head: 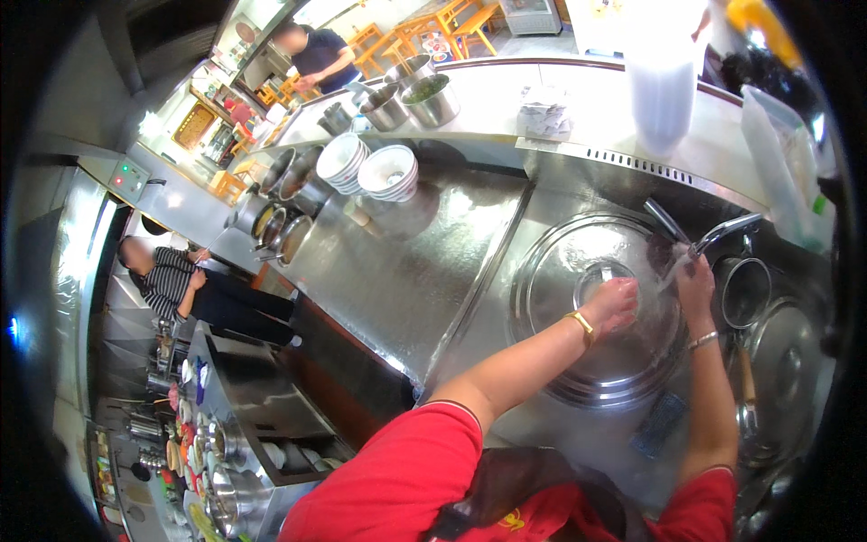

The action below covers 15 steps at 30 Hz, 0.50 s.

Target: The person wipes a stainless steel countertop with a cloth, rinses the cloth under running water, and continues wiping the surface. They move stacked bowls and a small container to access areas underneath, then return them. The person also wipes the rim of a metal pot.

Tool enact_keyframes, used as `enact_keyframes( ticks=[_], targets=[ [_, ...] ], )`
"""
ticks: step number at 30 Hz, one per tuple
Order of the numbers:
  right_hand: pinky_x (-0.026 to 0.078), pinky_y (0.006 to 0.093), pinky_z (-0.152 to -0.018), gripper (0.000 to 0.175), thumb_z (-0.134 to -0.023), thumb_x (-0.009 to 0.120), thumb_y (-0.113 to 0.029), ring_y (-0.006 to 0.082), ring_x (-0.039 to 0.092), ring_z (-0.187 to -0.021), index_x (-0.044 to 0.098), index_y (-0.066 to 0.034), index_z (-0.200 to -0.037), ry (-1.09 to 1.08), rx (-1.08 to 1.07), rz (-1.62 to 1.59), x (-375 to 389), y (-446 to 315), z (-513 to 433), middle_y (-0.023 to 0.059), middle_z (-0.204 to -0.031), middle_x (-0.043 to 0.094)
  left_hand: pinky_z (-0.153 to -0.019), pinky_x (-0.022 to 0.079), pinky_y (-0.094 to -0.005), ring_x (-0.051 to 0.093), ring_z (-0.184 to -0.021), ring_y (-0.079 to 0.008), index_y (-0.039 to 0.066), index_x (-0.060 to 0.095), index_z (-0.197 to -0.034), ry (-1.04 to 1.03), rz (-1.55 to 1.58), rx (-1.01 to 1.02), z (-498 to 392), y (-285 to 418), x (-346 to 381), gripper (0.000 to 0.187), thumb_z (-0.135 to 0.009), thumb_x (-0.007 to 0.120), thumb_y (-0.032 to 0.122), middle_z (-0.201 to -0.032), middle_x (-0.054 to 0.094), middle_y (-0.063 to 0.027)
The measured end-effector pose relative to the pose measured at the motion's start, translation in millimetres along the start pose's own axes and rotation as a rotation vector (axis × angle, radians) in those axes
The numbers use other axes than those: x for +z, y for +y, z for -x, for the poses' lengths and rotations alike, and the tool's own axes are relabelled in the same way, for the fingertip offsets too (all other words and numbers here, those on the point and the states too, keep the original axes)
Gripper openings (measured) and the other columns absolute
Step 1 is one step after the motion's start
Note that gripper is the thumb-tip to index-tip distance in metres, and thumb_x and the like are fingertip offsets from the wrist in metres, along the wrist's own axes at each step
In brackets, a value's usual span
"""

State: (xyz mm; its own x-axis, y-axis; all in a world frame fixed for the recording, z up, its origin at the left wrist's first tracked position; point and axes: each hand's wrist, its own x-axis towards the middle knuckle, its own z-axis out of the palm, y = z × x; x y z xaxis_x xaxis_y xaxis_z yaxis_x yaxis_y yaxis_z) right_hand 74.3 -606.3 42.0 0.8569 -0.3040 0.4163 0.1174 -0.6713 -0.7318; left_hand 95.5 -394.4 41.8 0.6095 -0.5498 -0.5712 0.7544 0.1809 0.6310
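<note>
A large round steel lid (576, 339) lies on the cooking counter before me, wet and shiny, with a raised handle (606, 273) at its centre. Just beside that handle is my left hand (613, 303), its fingers curled and wet; whether they grip anything is hidden. To the right, my right hand (695, 288) is closed around the end of a chrome faucet (728, 230). Water runs down from there towards the lid. A blue cloth or scouring pad (657, 423) lies by the lid's near edge.
Right of me hang or stand a round steel strainer or pot (745, 291) and another lid (789, 372). A steel worktop (406, 291) extends left, with stacked white bowls (389, 173) at its back. Co-workers stand at far left (176, 281) and behind the counter (325, 61).
</note>
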Motion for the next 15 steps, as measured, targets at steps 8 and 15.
enact_keyframes(
  ticks=[8, 15],
  targets=[
    [0.048, 0.0406, -0.086, 0.029, -0.064, 0.058, 0.008, 0.0344, 0.057, -0.099, 0.065, -0.0036, -0.089, -0.112, -0.400, 0.146, -40.8, -67.7, 17.6, 0.0123, -0.099, 0.064, -0.098, 0.041, -0.0521, 0.053, -0.109, -0.0346, 0.005, 0.037, -0.129, -0.083, 0.327, -0.192, 5.3, 4.3, 34.3, 0.069, -0.086, 0.058, 0.055, -0.118, 0.048, -0.0179],
    [0.049, 0.0374, -0.077, 0.016, -0.060, 0.064, 0.003, 0.0279, 0.057, -0.085, 0.063, -0.0062, -0.073, -0.323, -0.622, 0.006, -70.1, -126.6, 17.4, 0.0056, -0.087, 0.063, -0.081, 0.052, -0.0367, 0.061, -0.092, -0.0234, 0.008, 0.052, -0.113, -0.474, 0.367, -0.156, 0.1, 8.9, 51.6, 0.050, -0.090, 0.052, 0.053, -0.102, 0.060, -0.0124]
  ],
)
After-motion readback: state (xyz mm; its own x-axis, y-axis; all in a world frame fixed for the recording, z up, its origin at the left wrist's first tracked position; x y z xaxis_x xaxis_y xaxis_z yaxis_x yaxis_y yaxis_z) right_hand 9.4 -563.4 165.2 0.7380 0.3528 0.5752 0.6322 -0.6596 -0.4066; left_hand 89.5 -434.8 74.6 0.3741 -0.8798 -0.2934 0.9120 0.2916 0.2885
